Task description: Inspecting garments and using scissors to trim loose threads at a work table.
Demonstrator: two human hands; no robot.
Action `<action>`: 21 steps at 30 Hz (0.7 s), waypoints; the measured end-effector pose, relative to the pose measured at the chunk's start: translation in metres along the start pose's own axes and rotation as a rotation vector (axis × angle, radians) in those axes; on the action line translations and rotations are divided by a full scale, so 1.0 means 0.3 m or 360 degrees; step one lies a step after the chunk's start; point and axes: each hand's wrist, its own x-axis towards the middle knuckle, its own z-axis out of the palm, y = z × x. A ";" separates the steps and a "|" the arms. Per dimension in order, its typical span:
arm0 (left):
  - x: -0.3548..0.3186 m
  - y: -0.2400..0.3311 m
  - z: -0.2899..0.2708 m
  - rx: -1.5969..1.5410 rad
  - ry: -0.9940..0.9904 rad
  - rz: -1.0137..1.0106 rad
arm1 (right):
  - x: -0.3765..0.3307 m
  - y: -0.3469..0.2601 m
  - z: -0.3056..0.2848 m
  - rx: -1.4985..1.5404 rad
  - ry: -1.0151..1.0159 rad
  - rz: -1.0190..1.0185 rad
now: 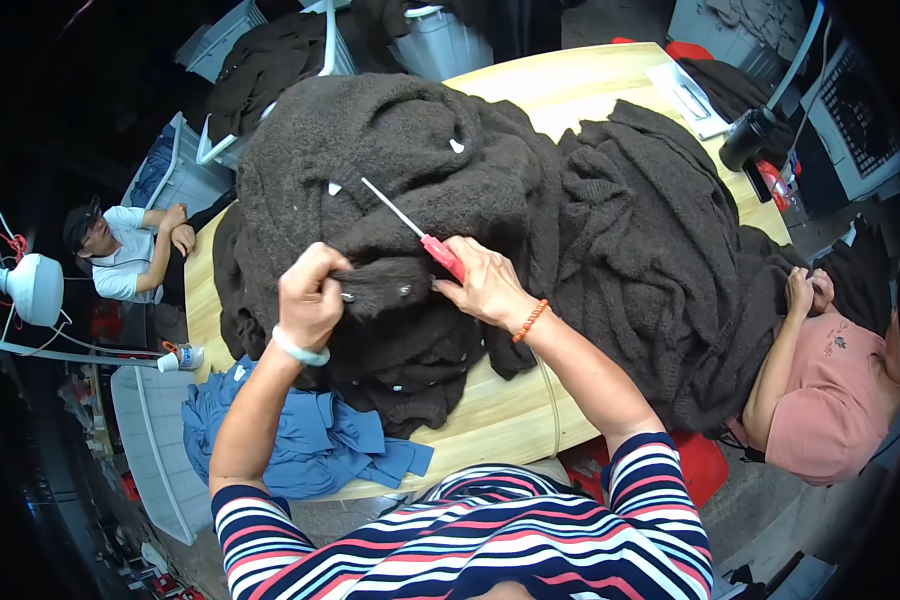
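Pinching a fold of the dark fuzzy garment (390, 190) in my left hand (310, 295), I hold it up off the heap, fingers closed tight on the fabric beside a small light button. My right hand (485, 285) is wrapped around the red handle of a thin tool (410, 228), whose pale metal shaft points up and left across the pile. The grip is closed on the handle; the tip lies over the fleece, but I cannot tell whether it touches.

The garment sits on top of a big mound on the wooden counter (510, 420), straight in front of me. A second dark heap (650, 250) spreads to the right of it, and a blue cloth (310, 440) hangs over the near left edge.

Judging by how things lie, the work is somewhere in the middle: I have one piece in hand, and a good deal of dark fabric is under and beside it. Which pieces are finished I cannot tell, since nothing marks them apart.

A person in pink (830, 390) sits at the right edge of the counter, another person in white (130, 255) at the far left.
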 end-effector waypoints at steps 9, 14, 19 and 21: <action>0.061 0.161 -0.252 -0.0850 0.0488 0.0039 | 0.208 -0.104 0.076 -0.0228 0.0178 -0.0022; 0.159 0.114 -0.423 0.0002 0.0603 0.0414 | 0.161 -0.166 -0.151 0.0664 -0.0064 -0.0210; 0.208 -0.020 -0.515 0.0569 0.0483 0.0681 | -0.074 -0.326 -0.534 0.0982 -0.0391 0.0046; 0.242 -0.052 -0.420 0.1079 0.0307 0.0914 | -0.082 -0.280 -0.531 0.0633 -0.0339 0.0085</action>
